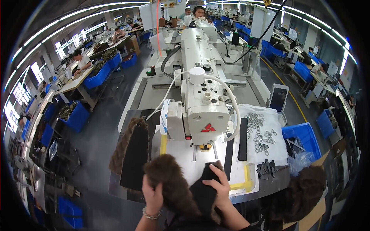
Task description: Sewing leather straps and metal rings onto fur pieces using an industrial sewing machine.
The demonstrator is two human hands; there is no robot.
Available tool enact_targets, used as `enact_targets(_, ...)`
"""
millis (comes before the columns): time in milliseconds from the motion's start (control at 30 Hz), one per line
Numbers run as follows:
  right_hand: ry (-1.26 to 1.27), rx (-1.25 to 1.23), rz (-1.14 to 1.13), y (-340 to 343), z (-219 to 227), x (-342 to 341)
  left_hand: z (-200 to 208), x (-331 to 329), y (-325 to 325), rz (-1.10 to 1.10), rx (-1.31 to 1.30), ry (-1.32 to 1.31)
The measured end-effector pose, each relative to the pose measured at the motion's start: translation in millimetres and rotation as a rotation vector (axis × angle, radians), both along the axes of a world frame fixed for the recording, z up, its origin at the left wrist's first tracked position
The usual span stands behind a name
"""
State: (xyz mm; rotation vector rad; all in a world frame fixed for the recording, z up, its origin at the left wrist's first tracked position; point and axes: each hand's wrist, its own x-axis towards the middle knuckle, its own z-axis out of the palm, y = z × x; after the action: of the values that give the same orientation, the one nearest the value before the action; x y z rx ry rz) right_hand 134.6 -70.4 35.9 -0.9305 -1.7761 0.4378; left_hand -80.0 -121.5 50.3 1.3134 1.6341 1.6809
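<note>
My left hand (153, 195) grips a piece of brown fur (171, 184) by its left edge, in front of the sewing machine. My right hand (218, 186) holds the part to the right, where a black backing (202, 192) shows. Whether both hands hold one folded piece or two, I cannot tell. Just beyond them stands the white sewing machine head (206, 119), above a white work plate edged with yellow tape (246, 179). Left of my hands, another fur panel (135, 159) lies with its black side up.
On a white cloth (275, 148) at the right lie several metal rings (262, 134). A black strip (243, 140) and small black pieces (267, 168) are beside it. Farther right are a blue bin (312, 134), a screen (278, 98) and a brown fur heap (304, 188). Co-workers sit around.
</note>
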Motion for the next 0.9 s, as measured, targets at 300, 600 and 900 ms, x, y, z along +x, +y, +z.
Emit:
enact_targets(300,-0.479,0.357,-0.336,-5,56,79,52,-65,49,0.477,-0.072,0.976)
enact_targets(600,-0.868,0.669,0.072,3,29,19,9,38,67,-0.733,0.413,0.746)
enact_targets(900,-0.409,0.657,0.312,57,3,47,-22,28,95,-0.899,0.386,0.439)
